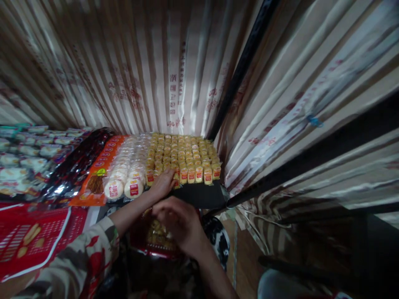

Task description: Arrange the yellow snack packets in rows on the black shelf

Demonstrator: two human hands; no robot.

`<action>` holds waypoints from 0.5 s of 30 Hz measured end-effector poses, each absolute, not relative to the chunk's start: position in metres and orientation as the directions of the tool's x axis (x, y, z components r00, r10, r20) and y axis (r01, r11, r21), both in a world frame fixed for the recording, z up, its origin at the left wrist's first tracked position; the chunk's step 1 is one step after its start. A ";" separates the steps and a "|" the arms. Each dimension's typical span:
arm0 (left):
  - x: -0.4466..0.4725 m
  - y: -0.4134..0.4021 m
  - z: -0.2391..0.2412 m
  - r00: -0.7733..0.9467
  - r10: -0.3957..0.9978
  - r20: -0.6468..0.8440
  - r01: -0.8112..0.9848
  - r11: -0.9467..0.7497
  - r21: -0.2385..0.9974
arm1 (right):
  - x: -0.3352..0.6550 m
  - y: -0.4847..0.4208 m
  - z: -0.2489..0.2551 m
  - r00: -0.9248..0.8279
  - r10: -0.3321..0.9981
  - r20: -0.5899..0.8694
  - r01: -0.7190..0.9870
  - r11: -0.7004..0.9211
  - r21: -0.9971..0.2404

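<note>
My left hand [163,183] reaches to the front row of small yellow wrapped cakes [191,175] on a dark shelf. Its fingers are closed round one wrapped cake [176,179] at the front edge. My right hand [179,222] hangs nearer to me, above a red basket [156,252] in front of the shelf. The right hand's fingers curl toward the left, and blur hides whether anything is between them. Inside the basket lie more yellow wrapped packs [158,233], partly covered by the right hand.
Left of the cakes stand columns of round white packs [134,187], orange snack bags [101,172], dark shiny packs [73,166] and white-wrapped items [34,151]. A red printed bag [34,236] lies front left. Curtains [149,70] and dark posts [238,70] stand behind and right.
</note>
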State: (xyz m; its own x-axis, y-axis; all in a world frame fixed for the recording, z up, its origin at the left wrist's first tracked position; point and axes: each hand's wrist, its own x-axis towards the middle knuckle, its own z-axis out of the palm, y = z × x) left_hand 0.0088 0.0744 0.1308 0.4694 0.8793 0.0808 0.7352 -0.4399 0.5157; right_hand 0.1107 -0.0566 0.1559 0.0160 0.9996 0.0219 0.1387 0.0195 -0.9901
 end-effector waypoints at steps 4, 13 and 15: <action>0.016 0.077 0.131 0.441 0.893 0.092 0.786 -0.433 0.441 | 0.122 -0.017 0.129 0.319 0.924 0.211 0.413 0.065 -0.909; 0.019 0.080 0.120 0.386 0.903 0.189 0.788 -0.429 0.442 | 0.124 0.006 0.063 0.125 0.910 0.394 0.628 0.235 -0.742; 0.018 0.075 0.118 0.379 0.900 0.216 0.773 -0.436 0.461 | 0.122 0.008 0.060 0.144 0.911 0.388 0.653 0.207 -0.729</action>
